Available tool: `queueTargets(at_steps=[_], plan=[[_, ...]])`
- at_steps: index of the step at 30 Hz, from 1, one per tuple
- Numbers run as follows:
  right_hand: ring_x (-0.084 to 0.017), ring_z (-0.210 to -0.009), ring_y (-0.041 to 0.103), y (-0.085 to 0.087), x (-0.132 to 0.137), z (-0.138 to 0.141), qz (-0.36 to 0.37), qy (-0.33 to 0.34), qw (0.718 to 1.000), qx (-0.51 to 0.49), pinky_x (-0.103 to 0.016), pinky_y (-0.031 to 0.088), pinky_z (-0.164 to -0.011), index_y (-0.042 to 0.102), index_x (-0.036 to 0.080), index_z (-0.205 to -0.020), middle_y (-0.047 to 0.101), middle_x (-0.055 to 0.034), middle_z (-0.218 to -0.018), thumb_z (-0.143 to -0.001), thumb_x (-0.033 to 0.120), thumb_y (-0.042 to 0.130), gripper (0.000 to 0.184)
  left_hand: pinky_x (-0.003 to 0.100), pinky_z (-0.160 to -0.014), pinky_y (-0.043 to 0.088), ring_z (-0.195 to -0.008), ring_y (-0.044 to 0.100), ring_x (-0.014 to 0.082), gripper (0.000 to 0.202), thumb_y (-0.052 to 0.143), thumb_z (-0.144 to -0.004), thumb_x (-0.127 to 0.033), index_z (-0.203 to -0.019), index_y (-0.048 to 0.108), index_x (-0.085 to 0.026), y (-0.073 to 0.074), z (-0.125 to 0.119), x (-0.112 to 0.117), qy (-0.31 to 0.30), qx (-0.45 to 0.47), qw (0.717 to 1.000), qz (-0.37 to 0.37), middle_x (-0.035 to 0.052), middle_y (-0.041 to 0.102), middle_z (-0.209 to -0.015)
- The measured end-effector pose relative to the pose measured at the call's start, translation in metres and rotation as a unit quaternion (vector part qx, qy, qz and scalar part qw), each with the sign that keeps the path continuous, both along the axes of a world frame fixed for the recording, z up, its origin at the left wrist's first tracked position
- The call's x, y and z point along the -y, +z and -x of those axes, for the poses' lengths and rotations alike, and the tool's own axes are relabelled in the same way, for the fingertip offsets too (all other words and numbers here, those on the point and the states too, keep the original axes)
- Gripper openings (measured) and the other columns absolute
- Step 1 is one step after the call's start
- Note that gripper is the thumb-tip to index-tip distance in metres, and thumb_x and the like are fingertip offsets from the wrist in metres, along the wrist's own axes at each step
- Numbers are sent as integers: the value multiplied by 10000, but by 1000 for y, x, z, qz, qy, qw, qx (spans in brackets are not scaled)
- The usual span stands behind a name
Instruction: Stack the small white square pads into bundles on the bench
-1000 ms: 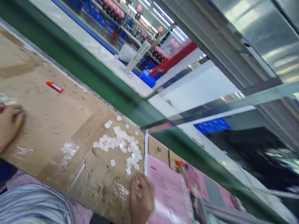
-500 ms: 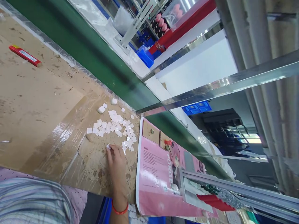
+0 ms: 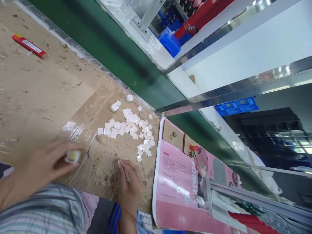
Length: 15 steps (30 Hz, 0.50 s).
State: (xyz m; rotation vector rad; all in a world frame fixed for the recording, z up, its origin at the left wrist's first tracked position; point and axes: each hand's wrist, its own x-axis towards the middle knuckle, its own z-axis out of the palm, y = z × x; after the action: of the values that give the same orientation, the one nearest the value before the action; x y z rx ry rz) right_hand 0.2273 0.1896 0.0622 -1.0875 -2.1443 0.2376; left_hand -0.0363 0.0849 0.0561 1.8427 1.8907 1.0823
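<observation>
Well beyond the left hand's fingers lies a red packet (image 3: 29, 46). The left hand (image 3: 42, 164) curls closed around a small white-and-yellow piece (image 3: 73, 156). Just past the right hand's fingertips spread white squares (image 3: 129, 128), while the right hand (image 3: 130, 191) pinches a thin pale strip (image 3: 126, 175). A pink poster (image 3: 180, 175) lies just right of those fingers.
</observation>
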Motion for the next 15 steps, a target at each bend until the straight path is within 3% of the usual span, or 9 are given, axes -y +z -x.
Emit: queueTargets(at_steps=[1,3,7,9,12,15], plan=[[-173,-794,740,1,5,0,2,-8,1000,-24,-266,651,-703,755,221,-960,740,-27,-875,-990,206,642,117,237,-838,559,-928,707,170,240,482,-1107,-421,-1233,612,-264,-2,-16,-7,-28,-11,1000,3,-13,711,-1121],[-163,-744,724,1,16,-1,11,-20,998,-63,-251,636,-642,762,228,-952,723,-15,-839,-967,191,671,100,267,-873,560,-962,710,177,190,433,-1117,-317,-1225,581,-270,-5,-39,-19,-89,-23,996,1,-27,720,-1093],[-164,-723,747,-3,33,-5,37,-37,993,-105,-255,649,-654,750,237,-973,763,4,-825,-954,210,691,67,280,-863,570,-976,704,175,262,390,-1078,-140,-1240,555,-264,-5,-55,-33,-161,-32,986,13,-29,721,-1070],[-168,-737,756,-6,40,-6,47,-58,990,-120,-265,655,-665,734,235,-991,773,-5,-838,-974,235,671,66,284,-873,574,-1024,699,187,235,401,-1102,-212,-1287,544,-243,-4,-57,-32,-160,-39,986,26,13,699,-1138],[-171,-757,749,-10,48,-7,47,-67,988,-133,-288,654,-676,720,251,-988,762,-11,-842,-1003,246,632,90,317,-870,575,-1024,694,227,340,400,-1126,-427,-1330,522,-185,-4,-63,-27,-105,-76,991,23,86,661,-1187],[-181,-795,744,-14,56,-7,26,-41,991,-123,-305,657,-692,735,263,-1025,759,-21,-862,-1006,198,620,134,291,-874,555,-963,702,196,268,402,-1136,-349,-1281,541,-170,-6,-67,-24,-66,-90,994,4,59,684,-1114]])
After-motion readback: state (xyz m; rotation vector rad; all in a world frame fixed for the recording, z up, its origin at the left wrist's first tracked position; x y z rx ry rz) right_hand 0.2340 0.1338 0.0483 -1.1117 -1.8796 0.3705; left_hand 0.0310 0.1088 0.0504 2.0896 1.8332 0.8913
